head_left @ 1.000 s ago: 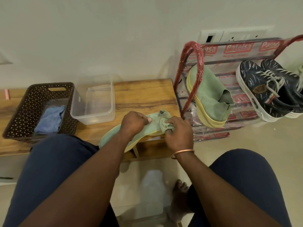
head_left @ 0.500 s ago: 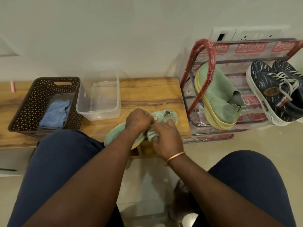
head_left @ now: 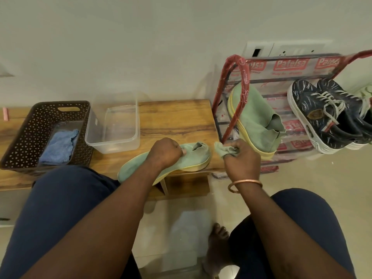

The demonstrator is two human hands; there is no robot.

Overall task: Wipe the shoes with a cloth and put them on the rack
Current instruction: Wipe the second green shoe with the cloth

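Note:
A green slip-on shoe point(head_left: 193, 158) with a yellow sole lies on the wooden bench point(head_left: 175, 119), its toe hanging over the front edge. My left hand point(head_left: 165, 152) presses down on its upper. My right hand point(head_left: 239, 156) holds a small green cloth point(head_left: 222, 149) just right of the shoe's heel, clear of it. The matching green shoe point(head_left: 255, 117) leans on the red-framed rack point(head_left: 241, 71) to the right. A dark patterned pair of sneakers point(head_left: 326, 113) sits on the rack further right.
A clear plastic tub point(head_left: 114, 121) stands on the bench behind the shoe. Left of it a brown perforated basket point(head_left: 34, 125) holds a blue cloth point(head_left: 58, 146). My knees and a bare foot point(head_left: 217, 244) fill the foreground over a tiled floor. The wall is close behind.
My right hand has pulled the cloth off the shoe and moved right, away from the heel. My left hand has stayed on the shoe.

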